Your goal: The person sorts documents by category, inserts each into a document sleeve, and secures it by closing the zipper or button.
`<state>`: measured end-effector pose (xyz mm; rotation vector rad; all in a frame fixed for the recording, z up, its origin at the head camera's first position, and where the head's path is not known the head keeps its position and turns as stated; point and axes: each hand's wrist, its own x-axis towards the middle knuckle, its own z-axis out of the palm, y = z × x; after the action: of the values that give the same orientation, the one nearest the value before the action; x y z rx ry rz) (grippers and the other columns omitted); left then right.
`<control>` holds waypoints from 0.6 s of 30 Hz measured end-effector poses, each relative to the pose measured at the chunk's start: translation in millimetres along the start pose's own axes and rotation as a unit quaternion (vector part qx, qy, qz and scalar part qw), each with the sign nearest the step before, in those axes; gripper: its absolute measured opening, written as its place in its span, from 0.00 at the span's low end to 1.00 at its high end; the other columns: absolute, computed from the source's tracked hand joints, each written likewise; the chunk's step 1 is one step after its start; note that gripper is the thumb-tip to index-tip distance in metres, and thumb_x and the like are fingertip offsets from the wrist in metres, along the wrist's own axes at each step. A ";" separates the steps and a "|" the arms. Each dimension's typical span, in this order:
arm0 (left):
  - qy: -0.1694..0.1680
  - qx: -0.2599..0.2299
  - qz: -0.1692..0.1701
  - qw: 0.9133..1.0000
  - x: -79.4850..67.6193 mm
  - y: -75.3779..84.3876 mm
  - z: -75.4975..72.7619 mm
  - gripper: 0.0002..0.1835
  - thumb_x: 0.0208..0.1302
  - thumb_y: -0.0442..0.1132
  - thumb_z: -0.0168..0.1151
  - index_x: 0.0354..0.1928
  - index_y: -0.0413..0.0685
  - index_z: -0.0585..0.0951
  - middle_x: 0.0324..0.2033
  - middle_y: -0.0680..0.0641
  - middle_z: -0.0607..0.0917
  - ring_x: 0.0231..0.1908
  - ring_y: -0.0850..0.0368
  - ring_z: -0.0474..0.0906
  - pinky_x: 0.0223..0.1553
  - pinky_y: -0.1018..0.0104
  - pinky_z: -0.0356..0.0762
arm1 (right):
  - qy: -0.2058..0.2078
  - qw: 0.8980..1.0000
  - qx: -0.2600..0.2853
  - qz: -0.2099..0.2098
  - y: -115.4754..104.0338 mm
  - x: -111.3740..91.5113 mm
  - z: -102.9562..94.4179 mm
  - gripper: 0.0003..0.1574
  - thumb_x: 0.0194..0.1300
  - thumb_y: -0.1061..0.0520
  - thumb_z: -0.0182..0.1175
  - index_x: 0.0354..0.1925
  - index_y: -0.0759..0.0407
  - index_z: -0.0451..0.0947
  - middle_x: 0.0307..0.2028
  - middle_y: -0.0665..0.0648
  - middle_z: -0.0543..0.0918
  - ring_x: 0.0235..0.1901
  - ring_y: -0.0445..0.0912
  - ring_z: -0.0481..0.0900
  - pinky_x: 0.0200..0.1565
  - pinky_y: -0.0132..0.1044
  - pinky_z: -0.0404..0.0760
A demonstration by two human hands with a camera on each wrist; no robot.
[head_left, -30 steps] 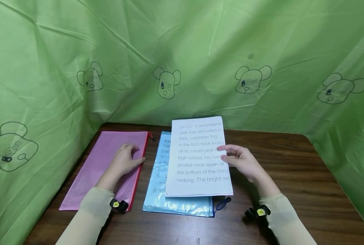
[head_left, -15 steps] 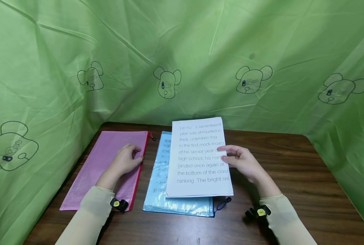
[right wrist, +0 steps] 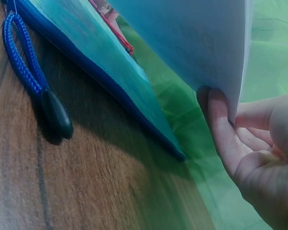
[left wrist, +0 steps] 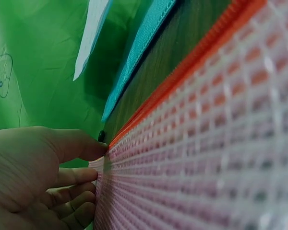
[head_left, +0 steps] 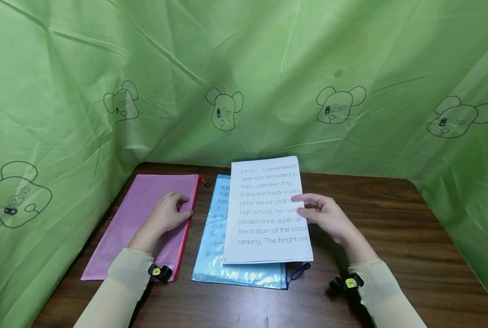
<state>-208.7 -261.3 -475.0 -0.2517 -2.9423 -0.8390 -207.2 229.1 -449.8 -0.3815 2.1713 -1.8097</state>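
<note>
A: A person's right hand [head_left: 326, 214] pinches a printed paper [head_left: 268, 209] by its right edge, holding it raised over a blue pouch [head_left: 211, 237] on a dark wooden tabletop [head_left: 399, 237]. And the other side?

B: The left hand [head_left: 166, 216] rests on a pink pouch [head_left: 125, 223], thumb at the red zip edge [head_left: 184, 246], the other fingers bent against the mesh; they appear to pinch it there.

A: What has just changed?

B: Very little. Against the head view of a second ago, the paper hangs in the same spot and both pouches lie as they did; the left thumb sits perhaps a touch nearer its fingers.

A: Meaning what for the work?

B: It reads as a pause, with no step gained. The paper is outside both pouches, and the right wrist view shows a gap between it and the blue one.

A: Is either pouch unzipped?

B: I cannot tell from these angles. A blue cord [right wrist: 37, 87] trails beside the blue pouch's near right corner.
</note>
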 end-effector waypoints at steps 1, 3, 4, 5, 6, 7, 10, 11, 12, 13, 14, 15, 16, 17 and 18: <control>-0.001 -0.001 0.000 1.000 0.3 -0.4 0.2 0.25 0.65 0.40 0.77 0.60 0.33 0.84 0.52 0.35 0.83 0.50 0.39 0.80 0.56 0.39 0.78 | -0.002 1.000 -0.001 0.000 0.3 0.3 -0.1 0.25 0.77 0.64 0.66 0.68 0.66 0.80 0.60 0.69 0.86 0.48 0.53 0.92 0.50 0.45 0.91; -0.004 -0.001 -0.001 1.000 0.4 -0.8 0.1 0.25 0.66 0.40 0.77 0.60 0.34 0.84 0.50 0.36 0.83 0.48 0.40 0.79 0.54 0.41 0.78 | -0.003 1.000 -0.003 0.001 0.9 0.9 -0.2 0.25 0.77 0.63 0.66 0.68 0.66 0.80 0.60 0.69 0.85 0.48 0.53 0.92 0.50 0.45 0.91; -0.006 -0.001 -0.001 1.000 0.5 -0.9 -0.1 0.24 0.66 0.39 0.77 0.60 0.34 0.84 0.49 0.37 0.83 0.46 0.41 0.79 0.52 0.43 0.77 | -0.004 1.000 -0.003 0.001 1.1 0.9 -0.4 0.25 0.77 0.63 0.66 0.69 0.66 0.80 0.60 0.69 0.85 0.48 0.53 0.92 0.51 0.45 0.90; -0.008 0.000 -0.001 1.000 0.7 -0.8 -0.2 0.24 0.66 0.39 0.77 0.60 0.34 0.84 0.48 0.37 0.82 0.45 0.42 0.78 0.51 0.44 0.77 | -0.005 1.000 -0.003 0.001 1.2 0.8 -0.6 0.25 0.78 0.63 0.66 0.69 0.66 0.79 0.60 0.70 0.85 0.48 0.53 0.92 0.51 0.45 0.90; -0.009 0.001 -0.002 1.000 0.8 -0.6 -0.3 0.24 0.67 0.39 0.77 0.60 0.34 0.84 0.48 0.38 0.82 0.45 0.43 0.78 0.51 0.44 0.77 | -0.006 1.000 -0.003 0.002 1.2 0.6 -0.8 0.25 0.78 0.63 0.66 0.69 0.66 0.79 0.60 0.69 0.85 0.48 0.53 0.92 0.51 0.45 0.90; -0.011 0.001 -0.003 1.000 0.9 -0.6 -0.4 0.24 0.67 0.38 0.77 0.60 0.34 0.84 0.48 0.38 0.82 0.46 0.43 0.78 0.52 0.45 0.77 | -0.006 1.000 -0.003 0.003 1.1 0.3 -1.0 0.25 0.78 0.63 0.66 0.69 0.66 0.79 0.60 0.69 0.85 0.48 0.53 0.92 0.51 0.45 0.90; -0.012 0.002 -0.001 1.000 0.9 0.8 -1.1 0.23 0.67 0.38 0.76 0.60 0.33 0.84 0.50 0.37 0.83 0.48 0.42 0.79 0.54 0.42 0.78 | -0.005 1.000 0.000 0.003 0.6 -0.5 -1.6 0.25 0.77 0.64 0.66 0.68 0.66 0.79 0.60 0.70 0.85 0.48 0.53 0.92 0.51 0.45 0.90; -0.013 0.002 -0.001 1.000 1.3 1.2 -0.9 0.23 0.67 0.38 0.75 0.60 0.33 0.84 0.51 0.36 0.83 0.49 0.41 0.80 0.55 0.41 0.78 | -0.003 1.000 0.001 0.003 0.3 -0.8 -1.8 0.24 0.77 0.64 0.66 0.68 0.66 0.80 0.60 0.69 0.85 0.48 0.53 0.92 0.50 0.45 0.91; -0.014 0.001 -0.002 1.000 1.6 1.9 -0.8 0.24 0.67 0.38 0.75 0.61 0.33 0.84 0.52 0.36 0.83 0.50 0.40 0.80 0.57 0.40 0.78 | -0.003 1.000 0.002 0.002 0.0 -1.0 -1.9 0.24 0.77 0.64 0.66 0.68 0.66 0.80 0.60 0.69 0.85 0.48 0.53 0.92 0.50 0.45 0.91; -0.015 0.000 -0.005 1.000 1.9 2.4 -0.6 0.24 0.67 0.38 0.75 0.61 0.33 0.84 0.53 0.35 0.83 0.52 0.39 0.80 0.58 0.39 0.78 | -0.002 1.000 0.002 0.002 -0.3 -1.1 -1.9 0.24 0.77 0.64 0.66 0.68 0.67 0.80 0.60 0.69 0.85 0.47 0.53 0.92 0.50 0.45 0.91; -0.015 -0.001 -0.007 1.000 2.1 2.9 -0.5 0.24 0.67 0.38 0.74 0.61 0.33 0.84 0.54 0.34 0.83 0.54 0.37 0.80 0.60 0.38 0.78 | -0.002 1.000 0.002 0.001 -0.4 -1.0 -2.0 0.24 0.77 0.64 0.66 0.68 0.67 0.80 0.60 0.70 0.85 0.47 0.53 0.92 0.50 0.45 0.91; -0.016 -0.002 -0.011 1.000 2.2 3.5 -0.3 0.25 0.67 0.38 0.74 0.61 0.33 0.83 0.56 0.34 0.82 0.55 0.36 0.80 0.61 0.38 0.77 | -0.003 1.000 0.002 0.000 -0.6 -0.9 -2.0 0.24 0.77 0.64 0.66 0.68 0.67 0.80 0.60 0.70 0.85 0.47 0.53 0.92 0.50 0.45 0.91; -0.017 -0.002 -0.016 1.000 2.2 4.0 -0.2 0.25 0.66 0.38 0.74 0.62 0.33 0.83 0.57 0.33 0.82 0.57 0.35 0.79 0.63 0.37 0.76 | -0.004 1.000 0.001 -0.001 -0.7 -0.7 -1.8 0.24 0.77 0.64 0.66 0.68 0.67 0.80 0.60 0.70 0.85 0.48 0.53 0.92 0.50 0.45 0.91; -0.017 -0.002 -0.019 1.000 2.1 4.4 -0.2 0.25 0.66 0.38 0.73 0.62 0.33 0.83 0.58 0.33 0.82 0.59 0.34 0.79 0.64 0.36 0.76 | -0.002 1.000 0.003 0.000 -0.8 -0.3 -1.4 0.24 0.77 0.64 0.66 0.68 0.66 0.80 0.60 0.69 0.86 0.48 0.53 0.92 0.50 0.45 0.91; -0.016 -0.002 -0.022 1.000 1.7 4.9 -0.5 0.25 0.66 0.38 0.73 0.62 0.34 0.83 0.59 0.32 0.81 0.60 0.33 0.78 0.65 0.36 0.75 | -0.004 1.000 0.003 -0.001 -0.6 0.1 -1.0 0.24 0.77 0.64 0.66 0.68 0.66 0.80 0.60 0.69 0.85 0.48 0.53 0.92 0.50 0.45 0.91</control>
<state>-209.5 -257.3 -471.9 -0.2043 -2.9865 -0.8530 -207.6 229.8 -449.0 -0.3893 2.1610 -1.8127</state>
